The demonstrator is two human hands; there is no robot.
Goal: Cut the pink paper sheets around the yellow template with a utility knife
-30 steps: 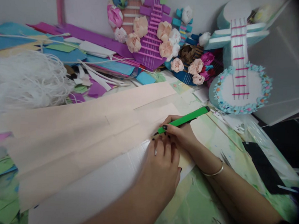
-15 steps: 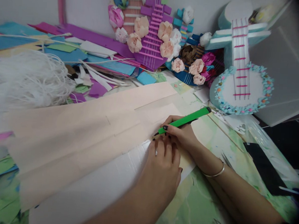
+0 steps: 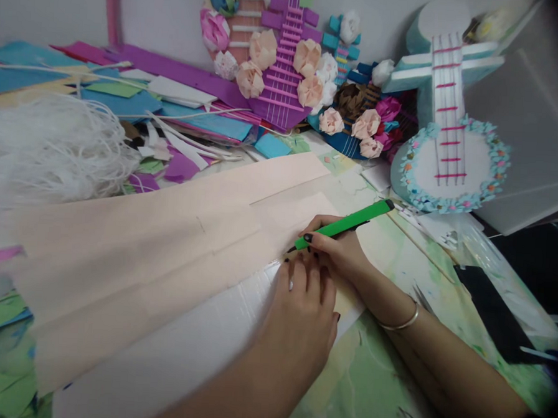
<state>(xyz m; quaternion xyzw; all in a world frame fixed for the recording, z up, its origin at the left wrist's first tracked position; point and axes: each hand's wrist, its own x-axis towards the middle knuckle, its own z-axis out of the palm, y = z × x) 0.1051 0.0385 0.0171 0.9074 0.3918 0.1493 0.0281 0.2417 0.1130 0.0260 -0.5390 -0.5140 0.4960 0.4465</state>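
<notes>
My right hand [image 3: 336,240] grips a slim green craft knife [image 3: 344,223] with a black end. The knife leans, its dark tip low against the edge of a peach-coloured sheet [image 3: 132,245]; the blade is too small to make out clearly. My left hand [image 3: 304,310] lies with fingers outstretched on a white sheet [image 3: 178,353] with shiny lines, which borders the peach sheet. The left fingertips are just beside the knife tip. Thin slits and creases mark the peach sheet.
Tangled white string [image 3: 53,147] and coloured scraps [image 3: 5,344] lie on the left. Handmade paper guitars stand behind, among them a purple one [image 3: 286,66] and a white and pale-blue one [image 3: 455,149]. A black flat piece [image 3: 491,314] and scissors [image 3: 545,355] lie at right.
</notes>
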